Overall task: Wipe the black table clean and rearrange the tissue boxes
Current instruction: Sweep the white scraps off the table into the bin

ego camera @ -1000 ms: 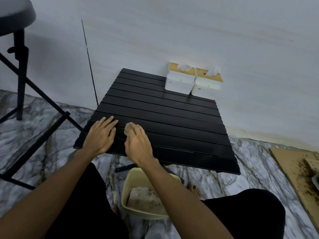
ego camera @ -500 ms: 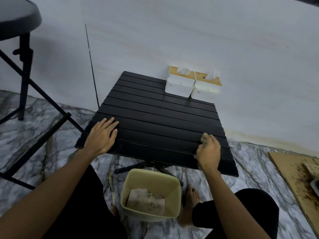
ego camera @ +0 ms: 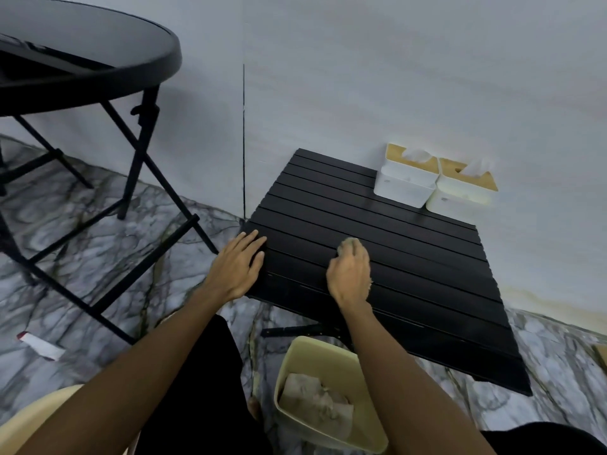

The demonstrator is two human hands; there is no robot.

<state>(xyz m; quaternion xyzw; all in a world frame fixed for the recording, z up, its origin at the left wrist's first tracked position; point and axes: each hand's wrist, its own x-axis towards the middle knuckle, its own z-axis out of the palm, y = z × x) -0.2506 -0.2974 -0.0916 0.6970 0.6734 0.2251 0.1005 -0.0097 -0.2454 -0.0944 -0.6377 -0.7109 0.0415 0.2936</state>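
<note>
The low black slatted table (ego camera: 410, 251) stands against the wall. Two white tissue boxes with wooden lids sit side by side at its far right corner: the left box (ego camera: 405, 178) and the right box (ego camera: 461, 188), each with a tissue poking out. My left hand (ego camera: 238, 267) lies flat with spread fingers on the table's near left edge. My right hand (ego camera: 349, 272) presses a crumpled greyish tissue (ego camera: 349, 242) onto the slats near the table's middle front; only the wad's tip shows past my fingers.
A yellowish bin (ego camera: 325, 395) with used tissues stands on the marble floor below the table's front edge, between my legs. A taller round black table (ego camera: 82, 60) with folding legs stands at the left. A small red-and-white packet (ego camera: 41, 346) lies on the floor.
My right hand has swept with the tissue from the table's left front to its right front edge and back toward the middle. My left hand stayed put. The view swung left.
</note>
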